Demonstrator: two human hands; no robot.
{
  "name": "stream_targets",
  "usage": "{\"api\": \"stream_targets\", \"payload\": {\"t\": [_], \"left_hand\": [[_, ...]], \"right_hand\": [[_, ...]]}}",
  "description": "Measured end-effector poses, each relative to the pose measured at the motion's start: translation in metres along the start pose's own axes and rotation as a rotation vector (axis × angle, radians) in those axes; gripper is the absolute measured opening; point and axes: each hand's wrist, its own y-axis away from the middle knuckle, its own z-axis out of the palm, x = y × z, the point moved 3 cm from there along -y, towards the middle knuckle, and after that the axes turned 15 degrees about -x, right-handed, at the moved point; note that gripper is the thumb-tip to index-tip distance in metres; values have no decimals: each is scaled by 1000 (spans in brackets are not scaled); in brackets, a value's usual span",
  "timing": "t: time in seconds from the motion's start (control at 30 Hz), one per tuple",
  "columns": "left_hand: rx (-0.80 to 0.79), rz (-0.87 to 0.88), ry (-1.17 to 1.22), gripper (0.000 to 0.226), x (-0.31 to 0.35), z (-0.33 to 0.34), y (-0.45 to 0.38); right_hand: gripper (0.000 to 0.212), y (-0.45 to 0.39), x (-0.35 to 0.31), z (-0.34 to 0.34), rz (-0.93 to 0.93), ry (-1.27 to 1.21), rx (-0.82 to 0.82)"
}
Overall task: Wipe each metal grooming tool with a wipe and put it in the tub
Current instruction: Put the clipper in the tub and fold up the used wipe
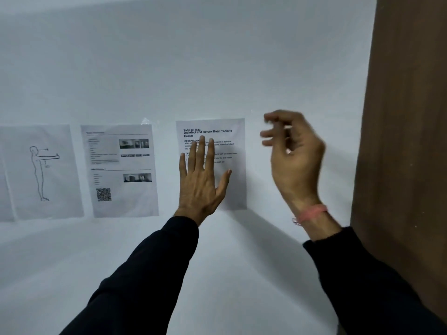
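Landmark: the task sheet (225, 187) taped to the white wall (217, 56), headed "Disinfect and Return Metal Tools to Holder".
Left hand (202, 180): flat against the task sheet, fingers straight and spread, covering part of the printed text; it grips nothing.
Right hand (294, 151): raised just right of the task sheet, clear of the wall, fingers loosely bent and blurred; it seems to hold nothing.
Other sheets: a page with photos and a QR code (121, 170) left of the task sheet; a body-outline drawing (41, 172) further left.
Brown panel (406, 117): well right of the task sheet.
Task's things: no grooming tool, wipe or tub is in view.
Step in hand: likely reading the instructions; wiping has not begun.
Next move: calls for turning from the task sheet to find tools and a wipe.
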Motion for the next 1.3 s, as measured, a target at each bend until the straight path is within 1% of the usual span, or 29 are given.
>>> {"api": "stream_targets", "payload": {"t": [0.07, 0.13, 0.17, 0.2, 0.27, 0.33, 0.4, 0.47, 0.57, 0.63, 0.73, 0.87, 0.9, 1.0, 1.07, 1.13, 1.23, 1.3], "left_hand": [[2, 0, -8, 88, 0, 1, -6], [3, -3, -14, 88, -1, 3, -11], [3, -3, -16, 88, -1, 5, -13], [1, -2, -20, 88, -2, 6, -13], [-3, -8, -29, 88, -3, 10, -12], [-15, -9, -38, 87, -5, 14, -12], [-16, -4, -36, 87, -5, 14, -11], [-34, -5, -23, 87, -5, 18, -5], [-66, -21, -18, 87, -6, 28, 13], [-94, -36, -14, 87, -5, 36, 25], [-105, -17, -20, 86, -1, 43, 37], [-129, -20, 10, 82, 3, 51, 53], [-125, -8, 28, 76, 2, 52, 55], [-101, 37, 49, 41, 3, 52, 71], [-110, 36, 21, 33, 6, 53, 89], [-159, 3, 4, 38, 6, 64, 114], [-265, -31, 34, 56, 3, 86, 154], [-343, -37, 58, 67, 0, 104, 183]], "right_hand": [[28, -10, -56, -25, -155, -35, 54], [30, -12, -105, -50, -306, -10, 81], [29, -11, -122, -60, -352, 13, 87], [27, -9, -133, -67, -376, 28, 86], [26, -7, -136, -78, -354, 48, 72], [24, -3, -123, -81, -267, 46, 7], [17, 12, -98, -76, -169, 1, -62], [18, 49, -54, -58, -14, -11, -141], [21, 110, 21, -28, 278, 10, -275], [22, 134, 58, -20, 382, 35, -313], [24, 136, 98, -9, 404, 88, -297], [16, 139, 136, 4, 427, 209, -326], [15, 141, 141, 7, 430, 240, -344], [13, 158, 152, 14, 431, 304, -396], [13, 176, 158, 17, 461, 321, -423], [11, 201, 162, 20, 508, 327, -452], [12, 239, 168, 23, 560, 317, -483], [17, 264, 175, 24, 598, 324, -502]]}}
